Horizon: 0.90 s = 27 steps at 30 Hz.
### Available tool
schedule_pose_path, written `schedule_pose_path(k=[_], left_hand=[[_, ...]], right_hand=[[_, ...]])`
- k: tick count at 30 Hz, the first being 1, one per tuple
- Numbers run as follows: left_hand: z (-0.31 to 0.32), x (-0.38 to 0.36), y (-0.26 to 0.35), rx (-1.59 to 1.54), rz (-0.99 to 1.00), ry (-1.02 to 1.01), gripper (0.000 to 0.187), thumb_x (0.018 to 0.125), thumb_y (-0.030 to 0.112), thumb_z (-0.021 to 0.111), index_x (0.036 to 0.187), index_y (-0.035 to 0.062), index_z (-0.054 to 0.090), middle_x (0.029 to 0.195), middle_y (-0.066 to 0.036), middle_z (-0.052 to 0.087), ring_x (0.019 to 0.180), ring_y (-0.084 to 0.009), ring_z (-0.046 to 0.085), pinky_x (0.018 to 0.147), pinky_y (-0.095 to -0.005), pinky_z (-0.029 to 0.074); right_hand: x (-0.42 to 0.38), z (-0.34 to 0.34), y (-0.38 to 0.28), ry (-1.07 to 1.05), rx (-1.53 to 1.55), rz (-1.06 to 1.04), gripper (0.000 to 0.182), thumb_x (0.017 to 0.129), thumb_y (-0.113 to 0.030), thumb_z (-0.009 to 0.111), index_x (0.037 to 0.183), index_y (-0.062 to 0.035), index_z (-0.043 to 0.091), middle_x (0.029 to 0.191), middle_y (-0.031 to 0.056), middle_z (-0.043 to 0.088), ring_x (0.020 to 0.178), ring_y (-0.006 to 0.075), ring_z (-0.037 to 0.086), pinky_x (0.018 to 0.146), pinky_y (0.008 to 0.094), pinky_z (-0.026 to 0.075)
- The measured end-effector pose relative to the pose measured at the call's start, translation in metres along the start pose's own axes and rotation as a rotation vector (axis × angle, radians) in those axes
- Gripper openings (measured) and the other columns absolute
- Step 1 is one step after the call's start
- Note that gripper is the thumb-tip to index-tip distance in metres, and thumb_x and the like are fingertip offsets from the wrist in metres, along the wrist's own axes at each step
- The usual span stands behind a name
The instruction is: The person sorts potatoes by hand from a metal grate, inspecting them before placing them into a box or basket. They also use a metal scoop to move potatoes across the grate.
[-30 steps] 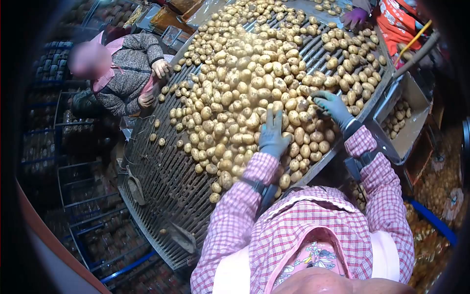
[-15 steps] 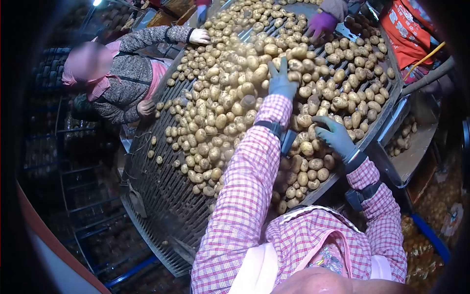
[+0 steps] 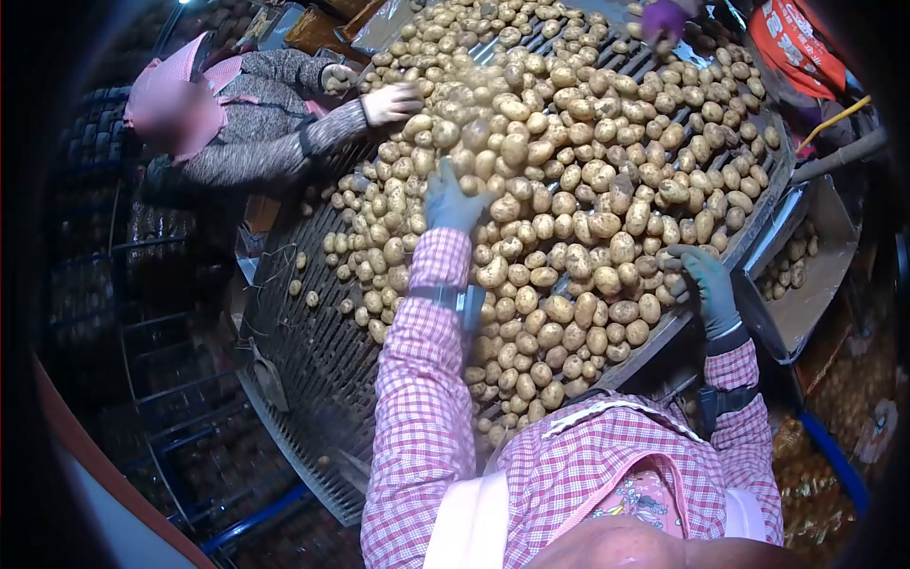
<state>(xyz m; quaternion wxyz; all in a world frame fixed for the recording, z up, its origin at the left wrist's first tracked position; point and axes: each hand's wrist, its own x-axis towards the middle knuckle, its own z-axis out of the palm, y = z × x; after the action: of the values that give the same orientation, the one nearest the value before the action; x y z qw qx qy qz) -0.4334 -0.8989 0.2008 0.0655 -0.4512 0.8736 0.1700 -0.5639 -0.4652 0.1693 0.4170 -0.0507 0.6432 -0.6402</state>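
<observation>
Potatoes (image 3: 569, 190) are being carried across a slatted roller conveyor (image 3: 313, 360) amid dim stacked crates (image 3: 161, 379). The left hand (image 3: 450, 201) is being laid flat, released, upon the heap; the right hand (image 3: 706, 289) is being curled around edge potatoes.

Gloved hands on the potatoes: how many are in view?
3: the left hand mid-pile, the right hand at the near right edge, a purple-gloved hand at the top. Others may be hidden.

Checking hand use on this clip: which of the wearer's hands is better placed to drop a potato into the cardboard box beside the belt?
Right, probably. The right hand rests on potatoes at the belt's near edge, next to the cardboard box. The left hand reaches far across the pile, away from it.
</observation>
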Motion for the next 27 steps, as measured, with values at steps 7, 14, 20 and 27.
schedule_pose_path(k=[7,14,20,27], left_hand=[[0.01,0.04,0.091,-0.11,0.071,-0.079,0.122,0.076,0.056,0.083,0.16,0.0009,0.014,0.16,-0.024,0.032,0.148,-0.0341,0.033,0.123,-0.0473,0.028],[0.05,0.024,0.164,0.0,0.261,-0.115,0.107,0.085,0.075,0.058,0.161,0.008,0.023,0.165,-0.027,0.015,0.151,-0.0431,0.025,0.123,-0.0481,0.021],[0.036,-0.051,0.079,-0.24,0.7,-0.002,0.079,0.086,0.054,0.072,0.147,0.0081,0.051,0.155,-0.028,0.039,0.146,-0.038,0.035,0.122,-0.0484,0.026],[-0.025,-0.104,-0.197,0.168,-0.291,0.298,0.074,0.099,0.05,0.055,0.156,0.0072,0.036,0.156,-0.026,0.036,0.143,-0.0425,0.036,0.119,-0.0484,0.031]], right_hand=[[0.013,0.03,0.001,-0.04,0.074,0.058,0.041,0.104,-0.032,0.055,0.128,-0.0003,0.062,0.111,0.0135,0.071,0.065,0.0106,0.067,0.053,0.0194,0.052],[0.023,0.045,0.0,-0.042,0.058,0.112,0.04,0.104,-0.028,0.054,0.132,-0.0007,0.06,0.117,0.0121,0.07,0.072,0.0137,0.069,0.055,0.0211,0.054],[0.028,0.044,0.007,-0.057,0.105,0.115,0.04,0.104,-0.029,0.052,0.132,-0.0014,0.061,0.116,0.0096,0.069,0.074,0.0132,0.07,0.056,0.0209,0.054],[0.023,0.043,0.003,-0.072,0.1,0.074,0.04,0.105,-0.03,0.052,0.131,-0.0021,0.062,0.116,0.0111,0.071,0.073,0.0128,0.07,0.057,0.0208,0.055]])
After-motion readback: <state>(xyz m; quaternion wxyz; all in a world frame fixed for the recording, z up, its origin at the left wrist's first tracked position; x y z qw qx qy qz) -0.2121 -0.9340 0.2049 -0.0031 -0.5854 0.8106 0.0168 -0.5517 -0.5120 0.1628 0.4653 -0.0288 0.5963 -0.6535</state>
